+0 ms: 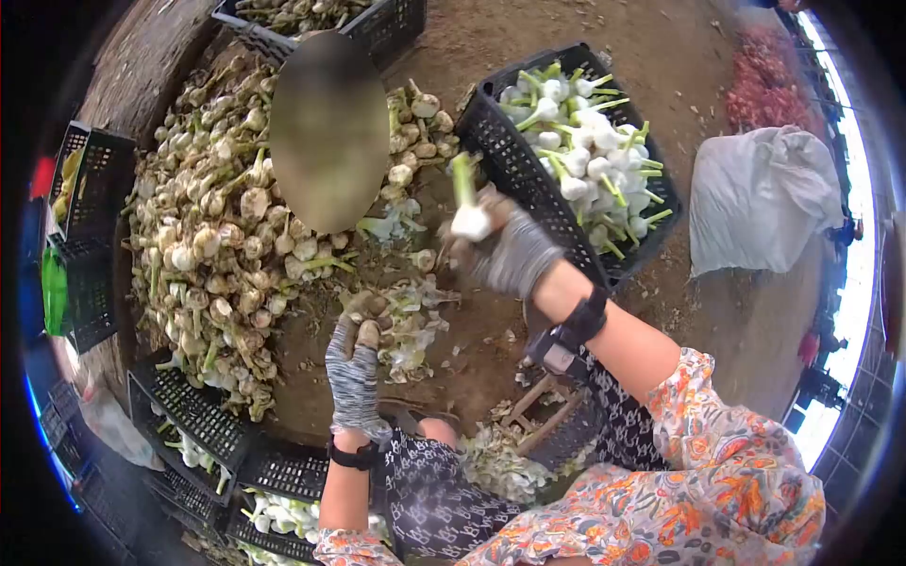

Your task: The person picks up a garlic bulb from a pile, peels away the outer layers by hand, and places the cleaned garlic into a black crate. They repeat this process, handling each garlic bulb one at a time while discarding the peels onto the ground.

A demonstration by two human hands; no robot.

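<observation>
A peeled white garlic bulb with a short green stem is held in my gloved right hand, beside the black crate of clean white garlic. Motion blurs the fingers of that hand. My left hand, in a grey striped glove with dirty fingertips, is low over the ground next to loose garlic skins. Its fingers are bent, and whether anything is between them cannot be made out. The large heap of unpeeled garlic lies to the left of both hands.
More black crates stand at the lower left, far left and top. A full white sack is on the right, with a reddish pile behind it. Peelings lie between my legs. A blurred oval covers part of the heap.
</observation>
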